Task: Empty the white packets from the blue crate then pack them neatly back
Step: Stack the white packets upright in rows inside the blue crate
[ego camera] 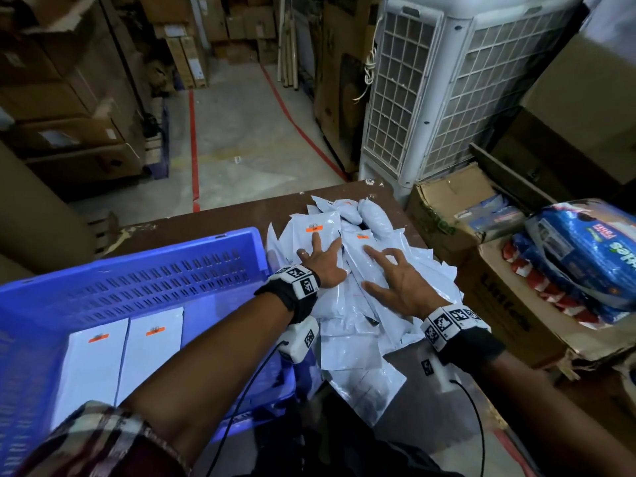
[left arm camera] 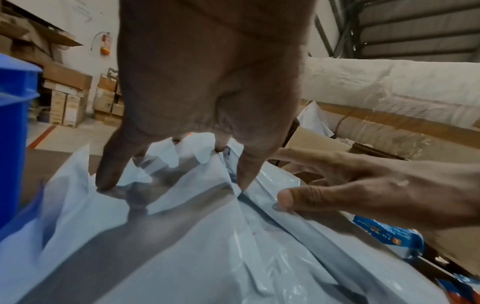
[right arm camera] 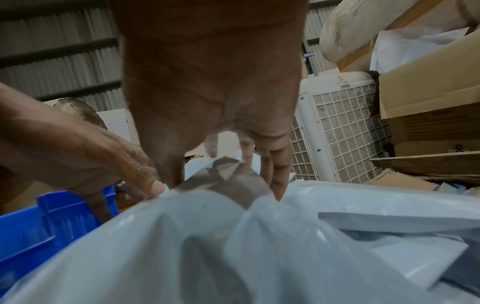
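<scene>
Two packets [ego camera: 120, 356] lie flat in the blue crate [ego camera: 144, 280]; the rest – a loose pile [ego camera: 358, 304] – wait on the bench [ego camera: 213, 218]; left hand [ego camera: 321, 261] and right hand [ego camera: 401, 282] press it with spread fingers, gripping nothing.

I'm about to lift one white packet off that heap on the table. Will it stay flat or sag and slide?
Probably floppy: the white packets crease under the left hand. Their glossy film looks slippery, so neighbours may slide. The two packets in the blue crate lie flat, so contents may be thin.
</scene>
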